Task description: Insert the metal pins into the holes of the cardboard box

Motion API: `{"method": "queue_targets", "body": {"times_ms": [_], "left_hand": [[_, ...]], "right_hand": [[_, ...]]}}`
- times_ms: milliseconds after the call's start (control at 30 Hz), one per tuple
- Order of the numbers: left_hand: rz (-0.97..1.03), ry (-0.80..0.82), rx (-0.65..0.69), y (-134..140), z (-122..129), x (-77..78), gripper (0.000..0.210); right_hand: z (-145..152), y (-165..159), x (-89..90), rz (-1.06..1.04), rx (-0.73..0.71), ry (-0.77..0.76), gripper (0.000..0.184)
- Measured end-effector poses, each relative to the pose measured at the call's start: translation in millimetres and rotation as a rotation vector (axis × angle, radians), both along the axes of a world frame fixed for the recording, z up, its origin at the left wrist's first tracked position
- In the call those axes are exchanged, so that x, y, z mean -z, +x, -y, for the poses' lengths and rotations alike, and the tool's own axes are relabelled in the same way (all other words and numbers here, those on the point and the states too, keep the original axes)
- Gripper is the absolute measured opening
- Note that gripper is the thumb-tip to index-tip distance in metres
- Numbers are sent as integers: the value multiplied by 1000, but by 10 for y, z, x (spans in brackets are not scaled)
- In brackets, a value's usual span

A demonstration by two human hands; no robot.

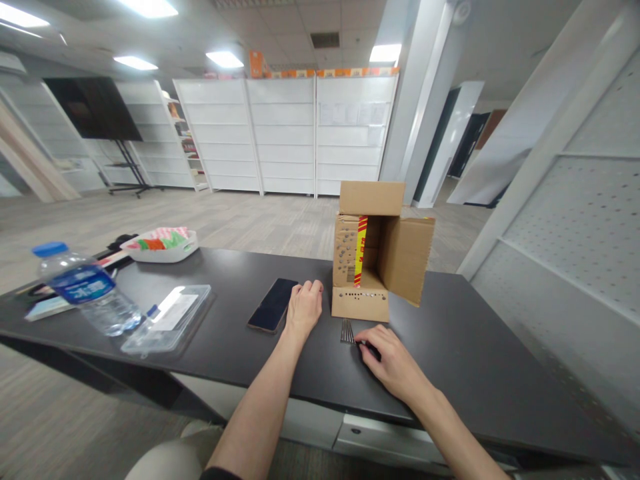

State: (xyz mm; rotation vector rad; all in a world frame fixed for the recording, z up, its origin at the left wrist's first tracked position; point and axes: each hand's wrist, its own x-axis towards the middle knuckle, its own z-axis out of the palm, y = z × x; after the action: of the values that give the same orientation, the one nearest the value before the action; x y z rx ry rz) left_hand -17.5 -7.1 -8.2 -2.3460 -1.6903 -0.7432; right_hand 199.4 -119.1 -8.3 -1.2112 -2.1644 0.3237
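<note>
Your right hand (pixel 390 357) is beside a row of slim, silvery metal pieces (pixel 347 332) at its 10 o'clock on the black, smooth worktop (pixel 470 353). Handling that row looks like the step in hand; a next move there would call for a light pinch that leaves neighbours unscattered. The fingers bend at the row's edge; I cannot tell whether they grasp anything. Your left hand (pixel 305 307) is loosely curled, its hold unclear too.

Count one brown cardboard box (pixel 346 250), flaps spread, at the row's 12 o'clock; from your left hand, one black flat phone (pixel 273 305), one clear plastic case (pixel 193 317) and one blue-capped clear bottle (pixel 90 290), all toward 9; one white plastic basket (pixel 167 255) at 10. The metal pieces are several, too fine to count.
</note>
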Motion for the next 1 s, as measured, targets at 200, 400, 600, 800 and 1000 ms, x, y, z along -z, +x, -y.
{"method": "queue_targets", "body": {"times_ms": [200, 400, 600, 800, 1000], "left_hand": [[-2, -3, -4, -2, 5, -9, 18], [5, -8, -3, 1, 15, -17, 18], [6, 5, 4, 2, -3, -5, 18], [1, -13, 5, 0, -2, -11, 18], [1, -22, 1, 3, 3, -14, 18]], "right_hand": [[5, -3, -15, 5, 10, 15, 20], [7, -5, -23, 11, 8, 11, 20], [8, -7, -36, -1, 17, -7, 17], [-37, 5, -89, -38, 38, 1, 16], [-218, 35, -165, 0, 131, 59, 15]]}}
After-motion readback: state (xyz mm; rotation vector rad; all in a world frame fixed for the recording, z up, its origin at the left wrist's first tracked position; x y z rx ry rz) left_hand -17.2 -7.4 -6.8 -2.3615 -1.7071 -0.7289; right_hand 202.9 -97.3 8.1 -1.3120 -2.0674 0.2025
